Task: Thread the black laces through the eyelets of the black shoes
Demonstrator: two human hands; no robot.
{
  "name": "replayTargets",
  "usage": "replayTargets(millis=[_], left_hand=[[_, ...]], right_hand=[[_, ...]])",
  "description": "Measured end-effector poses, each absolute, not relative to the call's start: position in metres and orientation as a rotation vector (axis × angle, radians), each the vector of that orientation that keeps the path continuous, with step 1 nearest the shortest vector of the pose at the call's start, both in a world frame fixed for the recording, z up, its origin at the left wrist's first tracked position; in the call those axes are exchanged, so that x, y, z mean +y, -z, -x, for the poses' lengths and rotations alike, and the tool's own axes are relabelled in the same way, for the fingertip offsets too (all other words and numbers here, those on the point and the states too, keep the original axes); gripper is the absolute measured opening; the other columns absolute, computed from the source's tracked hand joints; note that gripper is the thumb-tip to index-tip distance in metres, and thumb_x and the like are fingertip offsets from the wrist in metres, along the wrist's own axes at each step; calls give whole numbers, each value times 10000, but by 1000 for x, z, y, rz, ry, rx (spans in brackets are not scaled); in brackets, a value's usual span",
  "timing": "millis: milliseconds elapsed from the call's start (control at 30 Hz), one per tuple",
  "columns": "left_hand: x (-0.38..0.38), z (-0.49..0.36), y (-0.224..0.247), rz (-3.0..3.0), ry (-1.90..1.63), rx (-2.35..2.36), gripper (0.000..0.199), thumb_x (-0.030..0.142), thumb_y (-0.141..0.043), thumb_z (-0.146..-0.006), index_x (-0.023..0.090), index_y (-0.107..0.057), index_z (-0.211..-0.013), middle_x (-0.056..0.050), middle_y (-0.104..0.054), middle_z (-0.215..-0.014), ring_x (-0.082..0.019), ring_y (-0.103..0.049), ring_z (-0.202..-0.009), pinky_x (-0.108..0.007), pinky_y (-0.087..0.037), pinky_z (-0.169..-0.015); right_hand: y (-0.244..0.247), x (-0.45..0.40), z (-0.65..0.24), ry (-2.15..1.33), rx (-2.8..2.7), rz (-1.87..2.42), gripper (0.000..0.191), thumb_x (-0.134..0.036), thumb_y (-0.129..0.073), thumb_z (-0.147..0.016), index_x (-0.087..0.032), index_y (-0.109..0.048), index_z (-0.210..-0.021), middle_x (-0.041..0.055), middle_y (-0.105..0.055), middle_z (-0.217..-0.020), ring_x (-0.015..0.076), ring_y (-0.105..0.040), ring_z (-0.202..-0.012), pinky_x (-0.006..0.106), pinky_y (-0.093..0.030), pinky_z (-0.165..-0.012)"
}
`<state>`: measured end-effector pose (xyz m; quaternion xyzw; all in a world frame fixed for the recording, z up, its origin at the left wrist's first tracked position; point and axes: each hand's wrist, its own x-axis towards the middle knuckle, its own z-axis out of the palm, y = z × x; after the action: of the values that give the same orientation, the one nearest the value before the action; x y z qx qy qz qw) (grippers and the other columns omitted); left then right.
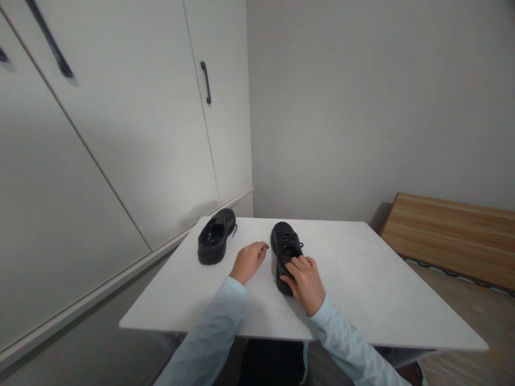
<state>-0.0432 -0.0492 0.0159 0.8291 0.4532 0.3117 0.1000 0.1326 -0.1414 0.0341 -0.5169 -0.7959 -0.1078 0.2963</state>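
Black, laced shoe (281,258): stands near the middle of the white tabletop (362,279), long axis running roughly from far edge to near edge, toe outward. The right hand (306,281) is the nearer — over the heel end, fingers bent at the opening, thumb spread toward the left side; whether they grip cannot be told. The left hand (248,262) is just left of the shoe, apart from it, fingertips drawn together — contents, if any, indiscernible. Second shoe (214,238): by the far left corner. Hidden: right fingertips, much of the laced shoe's interior.
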Motion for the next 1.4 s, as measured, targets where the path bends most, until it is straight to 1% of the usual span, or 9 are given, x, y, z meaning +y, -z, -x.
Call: replayTargets(millis=[100,200,333,467,633,833,1033,1167,1400], left_hand=[[-49,40,-18,-2340,-1047,1280,220,257,-452,-883,216,-590,-1049,-23,-653,-895,-124,-598,-734,-232,-476,-696],[-50,35,-22,-2345,-1076,1173,236,276,-494,-867,219,-574,-1082,-28,-634,-972,-128,-599,-797,-237,-483,-726],[-52,27,-34,-2446,-1055,1131,180,251,-495,-867,217,-609,-1002,-29,-633,-972,-147,-595,-855,-264,-470,-793],[-52,19,-54,-2487,-1044,1160,155,233,-482,-865,207,-623,-922,-28,-633,-888,-148,-593,-812,-262,-465,-762],[-45,9,-74,-2484,-1114,1098,117,210,-495,-848,194,-602,-892,-28,-626,-872,-150,-585,-808,-264,-463,-754],[-31,-4,-65,-2433,-1157,962,151,186,-499,-837,185,-625,-920,-44,-650,-919,-171,-598,-899,-303,-461,-856],[-23,-4,-36,-2297,-1129,794,264,245,-545,-827,195,-618,-1076,-71,-613,-1186,-190,-545,-1130,-347,-395,-1017],[-20,0,-27,-2213,-1109,793,287,282,-571,-816,196,-627,-1084,-87,-594,-1231,-211,-511,-1189,-389,-360,-1057],[-19,2,-22,-2242,-1088,722,360,277,-608,-788,203,-590,-1140,-92,-543,-1288,-212,-457,-1240,-389,-326,-1082]], right_hand=[[-35,-140,-131,296,-2130,1391,111,-214,-615,-810,-217,-531,-737,42,-608,-787,228,-512,-776,389,-355,-762],[-35,-140,-130,309,-2160,1430,101,-227,-635,-795,-212,-539,-765,51,-612,-809,240,-518,-800,401,-362,-780],[-34,-141,-130,337,-2198,1455,109,-225,-643,-783,-187,-548,-824,69,-614,-841,255,-529,-833,416,-376,-799],[-46,-139,-140,280,-2325,1394,136,-270,-636,-789,-173,-561,-848,89,-626,-846,264,-558,-837,423,-412,-784],[-79,-127,-165,-173,-2347,1163,101,-264,-533,-863,-188,-578,-914,50,-650,-837,173,-612,-759,295,-476,-688],[-101,-100,-187,-155,-2074,1144,132,-286,-496,-871,-192,-588,-883,39,-650,-797,163,-613,-741,303,-491,-713],[-81,-69,-190,-208,-2082,1188,189,-288,-624,-763,-185,-539,-897,41,-632,-837,169,-606,-782,305,-491,-697],[-58,-57,-184,-152,-2168,1179,264,-262,-693,-676,-196,-504,-848,26,-599,-833,172,-576,-778,310,-481,-695],[-41,-55,-184,19,-2171,1130,40,-191,-543,-813,-202,-515,-840,52,-597,-832,187,-579,-793,318,-483,-710]])
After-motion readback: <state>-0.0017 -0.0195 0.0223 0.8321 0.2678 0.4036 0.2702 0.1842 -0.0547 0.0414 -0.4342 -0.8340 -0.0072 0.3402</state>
